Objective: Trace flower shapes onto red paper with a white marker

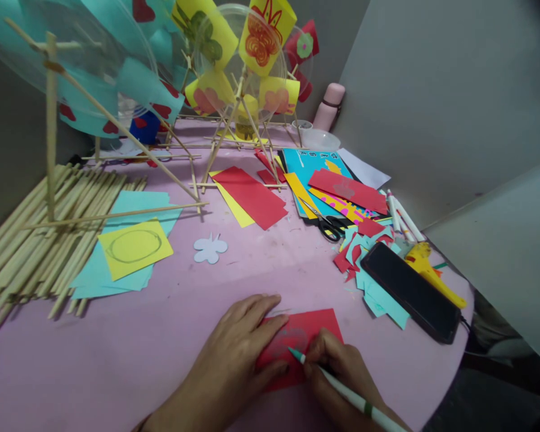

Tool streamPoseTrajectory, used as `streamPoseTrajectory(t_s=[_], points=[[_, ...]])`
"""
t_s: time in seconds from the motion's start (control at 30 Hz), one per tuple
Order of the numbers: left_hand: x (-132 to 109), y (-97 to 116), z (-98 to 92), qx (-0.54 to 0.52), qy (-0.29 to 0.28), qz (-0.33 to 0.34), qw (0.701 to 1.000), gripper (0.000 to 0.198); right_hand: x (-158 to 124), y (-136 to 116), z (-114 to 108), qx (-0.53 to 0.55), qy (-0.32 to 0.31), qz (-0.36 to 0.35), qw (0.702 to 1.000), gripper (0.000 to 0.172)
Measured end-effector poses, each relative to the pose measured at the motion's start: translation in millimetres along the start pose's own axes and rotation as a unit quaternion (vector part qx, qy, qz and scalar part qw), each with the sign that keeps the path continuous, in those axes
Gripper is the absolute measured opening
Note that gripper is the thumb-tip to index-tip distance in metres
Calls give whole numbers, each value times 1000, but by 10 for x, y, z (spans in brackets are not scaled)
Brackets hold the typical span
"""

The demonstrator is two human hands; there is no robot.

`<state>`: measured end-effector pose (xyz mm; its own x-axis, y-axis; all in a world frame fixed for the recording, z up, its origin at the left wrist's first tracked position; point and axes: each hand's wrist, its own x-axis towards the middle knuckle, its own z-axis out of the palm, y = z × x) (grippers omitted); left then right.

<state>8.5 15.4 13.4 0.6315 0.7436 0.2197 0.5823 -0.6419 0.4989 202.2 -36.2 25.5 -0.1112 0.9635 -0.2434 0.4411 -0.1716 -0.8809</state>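
Note:
A small red paper sheet (312, 327) lies on the pink table (171, 336) near its front edge. My left hand (238, 354) lies flat on the sheet's left part, fingers stretched out, pressing it down. My right hand (342, 375) is closed around a white and teal pen (342, 390), whose tip touches the red paper where a faint drawn outline shows.
A black phone (409, 291) rests on teal and red paper scraps at the right, beside a yellow glue gun (425, 267) and markers (400, 213). Scissors (328, 225) lie on coloured sheets. Wooden sticks (40, 234) pile at the left. Stick-and-paper windmill models (234, 72) stand behind. A white flower cut-out (210, 249) lies mid-table.

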Motion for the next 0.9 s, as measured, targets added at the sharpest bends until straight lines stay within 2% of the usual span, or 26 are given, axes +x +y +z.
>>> streamPoseTrajectory(t_s=[0.33, 0.57, 0.9], points=[[3, 2, -17, 4, -18, 1, 1000, 51, -11, -13, -18, -7, 1, -11, 1000, 13], [1, -3, -4, 2, -4, -2, 1000, 53, -34, 57, 16, 30, 11, -43, 999, 13], [1, 7, -6, 2, -11, 0, 1000, 52, 13, -6, 58, -20, -9, -28, 999, 10]])
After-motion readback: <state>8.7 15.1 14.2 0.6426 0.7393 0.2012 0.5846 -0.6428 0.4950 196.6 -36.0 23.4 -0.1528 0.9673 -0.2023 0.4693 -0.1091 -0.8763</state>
